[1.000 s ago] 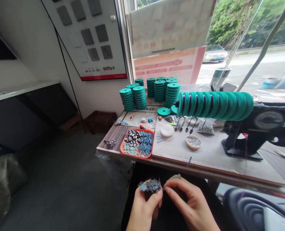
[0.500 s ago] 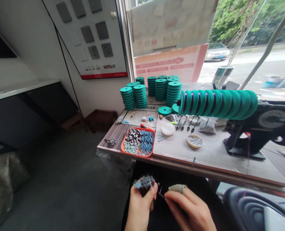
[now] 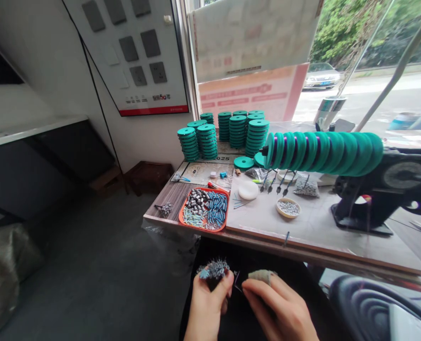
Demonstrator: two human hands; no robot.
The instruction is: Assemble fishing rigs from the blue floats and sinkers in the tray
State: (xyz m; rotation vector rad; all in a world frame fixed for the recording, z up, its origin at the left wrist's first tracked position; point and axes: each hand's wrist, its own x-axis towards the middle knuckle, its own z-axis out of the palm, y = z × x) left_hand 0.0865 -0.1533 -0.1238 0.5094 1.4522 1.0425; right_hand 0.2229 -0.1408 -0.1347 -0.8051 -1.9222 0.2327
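Low over my dark-clothed lap, my left hand point(image 3: 212, 296) is closed around a bunch of small grey-blue pieces point(image 3: 215, 269) with fine ends sticking up. To its right, my right hand point(image 3: 279, 300) has thumb and forefinger pinched together, and a beige wrap point(image 3: 262, 276) covers one finger. A thin line point(image 3: 237, 282) shows in the gap between the hands and runs toward the right fingertips. Against the dark cloth its ends are hard to see. On the table ahead, an orange tray point(image 3: 181, 220) holds metal cylinders, blue pieces and small light parts.
Stacks of green spools point(image 3: 237, 132) stand at the back. A black machine point(image 3: 405, 173) on the right carries a row of green spools point(image 3: 324, 152) on its shaft. A small bowl of grey bits point(image 3: 288, 208), a white disc point(image 3: 247, 190) and another bunch point(image 3: 165, 209) lie on the table.
The thin line between my hands has shifted slightly and looks more upright. Both hands stay nearly in place, with the left still holding its bunch.
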